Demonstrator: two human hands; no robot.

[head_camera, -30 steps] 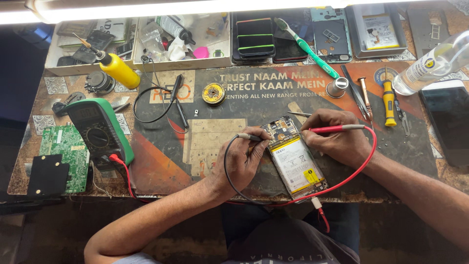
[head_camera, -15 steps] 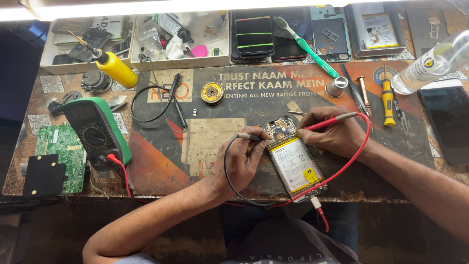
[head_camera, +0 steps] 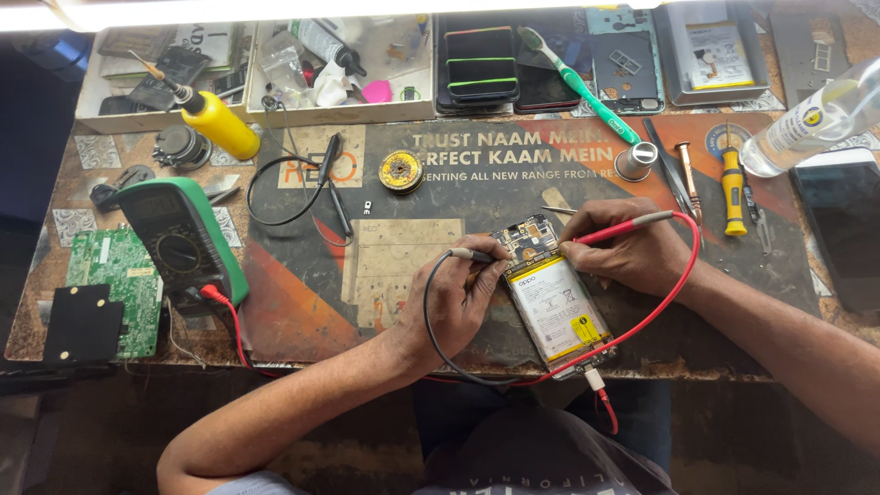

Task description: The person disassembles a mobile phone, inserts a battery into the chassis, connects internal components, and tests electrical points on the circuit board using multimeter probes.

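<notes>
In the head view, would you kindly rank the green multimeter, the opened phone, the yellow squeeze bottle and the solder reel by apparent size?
1. Green multimeter
2. Opened phone, slightly smaller
3. Yellow squeeze bottle
4. Solder reel

Opened phone (head_camera: 553, 295), centre of mat: white rectangular battery label w/ small yellow sticker at lower right. Multimeter (head_camera: 183, 240), left: dark grey screen in green case. Dark blank smartphone screen (head_camera: 845, 225), far right. Clear bottle (head_camera: 811, 117), upper right: white label w/ yellow-blue round mark.

Left hand (head_camera: 458, 298), right hand (head_camera: 632, 252), fingers pinched
</notes>
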